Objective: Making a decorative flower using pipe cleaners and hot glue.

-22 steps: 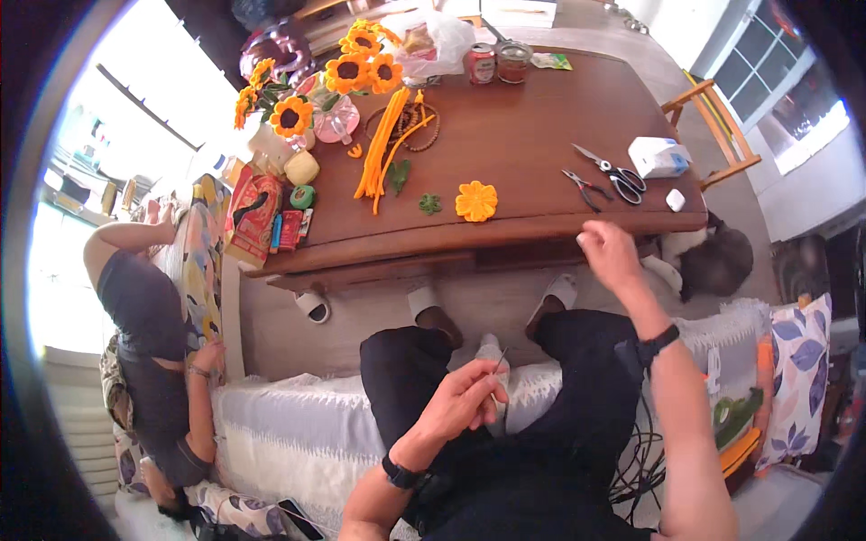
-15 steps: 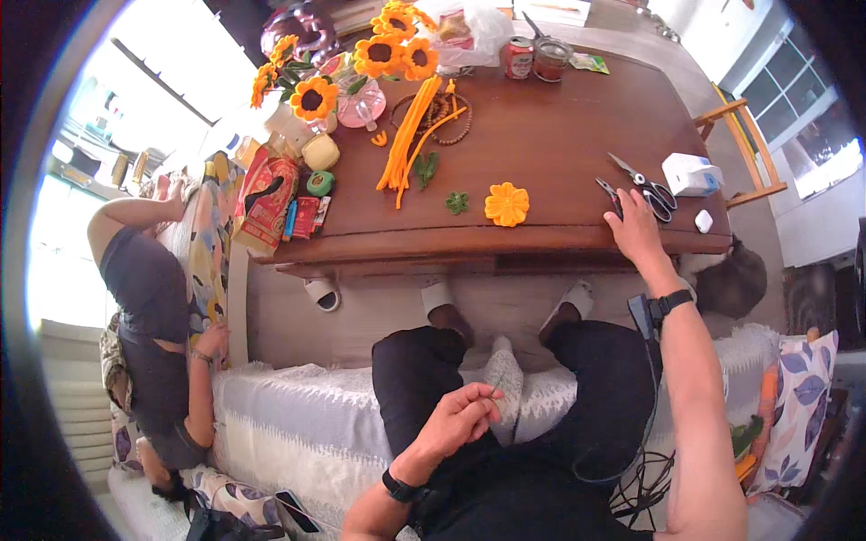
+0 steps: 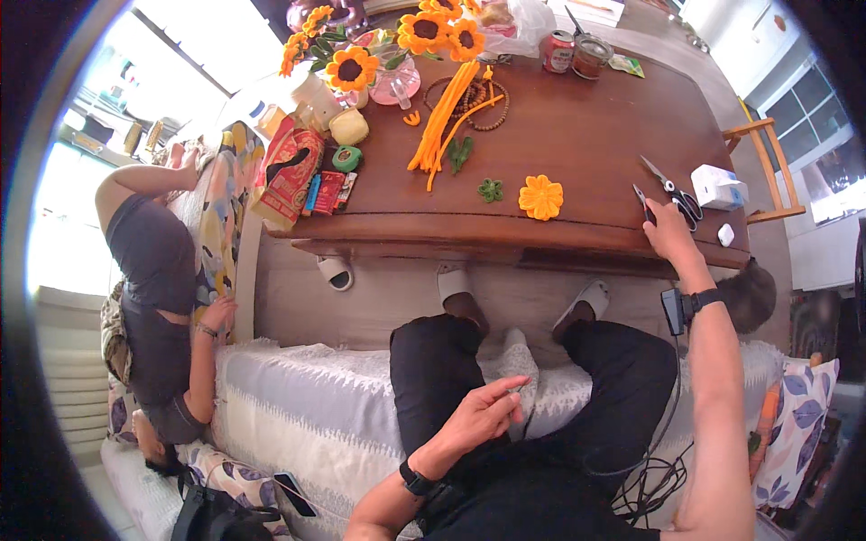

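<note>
- Right hand (image 3: 669, 236): stretched forward to the near right part of the wooden table (image 3: 577, 135), fingertips on a small dark-handled tool (image 3: 643, 204) lying at the table's front edge; whether the fingers have closed round it cannot be told.
- Scissors (image 3: 675, 189): black-handled, blades shut, lying just beyond and to the right of the right hand, close to but apart from it.
- White box (image 3: 718, 187): stands just right of the scissors; a small white object (image 3: 725, 235) lies nearer the edge, below it.
- Right wrist: carries a dark band with a small black device (image 3: 673, 309), from which a cable hangs down towards the lap.
- Left hand (image 3: 487, 413): open and holding nothing, fingers loosely extended, hovering over the lap above the black trousers (image 3: 424, 379); a black watch (image 3: 414, 479) sits on the wrist.
- Orange flower (image 3: 540, 197): flat on the table, well left of the right hand; a small green leaf piece (image 3: 490, 189) lies just beside it.
- Orange stems (image 3: 442, 117): a long bundle lying diagonally mid-table, next to a ring of brown beads (image 3: 469, 90).
- Sunflowers (image 3: 397, 41): a cluster at the far left side of the table, with two cans (image 3: 575, 52) to the right.
- Red packages (image 3: 293, 171): lie at the table's left end.
- Slippers (image 3: 451, 284): pale pairs on the floor under the table.
- Another person (image 3: 158, 279): in dark clothes, lies on the white sofa cover (image 3: 307, 406) to the left.
</note>
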`<state>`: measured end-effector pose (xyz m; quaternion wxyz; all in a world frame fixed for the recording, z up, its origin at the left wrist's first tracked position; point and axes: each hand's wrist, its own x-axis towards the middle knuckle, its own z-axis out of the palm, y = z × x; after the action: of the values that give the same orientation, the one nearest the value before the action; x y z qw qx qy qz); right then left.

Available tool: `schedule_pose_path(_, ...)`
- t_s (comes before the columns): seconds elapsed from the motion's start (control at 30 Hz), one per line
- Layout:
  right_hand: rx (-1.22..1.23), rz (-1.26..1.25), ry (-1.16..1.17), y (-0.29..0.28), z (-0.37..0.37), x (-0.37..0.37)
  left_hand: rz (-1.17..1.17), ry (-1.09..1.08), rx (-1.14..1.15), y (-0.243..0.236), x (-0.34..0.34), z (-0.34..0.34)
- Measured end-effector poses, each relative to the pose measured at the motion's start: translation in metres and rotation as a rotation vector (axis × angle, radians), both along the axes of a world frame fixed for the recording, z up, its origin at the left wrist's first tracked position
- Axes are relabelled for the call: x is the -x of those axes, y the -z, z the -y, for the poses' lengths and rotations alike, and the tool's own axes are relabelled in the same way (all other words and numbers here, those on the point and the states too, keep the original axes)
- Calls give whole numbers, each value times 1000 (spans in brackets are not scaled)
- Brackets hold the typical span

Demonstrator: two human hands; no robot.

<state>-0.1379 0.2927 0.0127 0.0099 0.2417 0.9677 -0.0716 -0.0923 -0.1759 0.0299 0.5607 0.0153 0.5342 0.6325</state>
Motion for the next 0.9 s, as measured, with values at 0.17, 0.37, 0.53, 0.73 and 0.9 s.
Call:
schedule_pose_path(0.17,-182,171,172,-1,32,10,-55,16,27,-6,-5,4)
schedule_pose_path(0.37,-227,146,114,27,7,3,-110,-3,8,-10,-9,11)
schedule_pose_path(0.53,-26,-1,114,26,18,-12,-180,-65,-51,-31,-5,9)
schedule_pose_path(0.73,1177,-360,126,-15,98,-67,-261,-205,-136,-82,9,19)
schedule_pose_path(0.9,1318,-360,189,-43,154,-119,-438,-500,-295,-116,19,37)
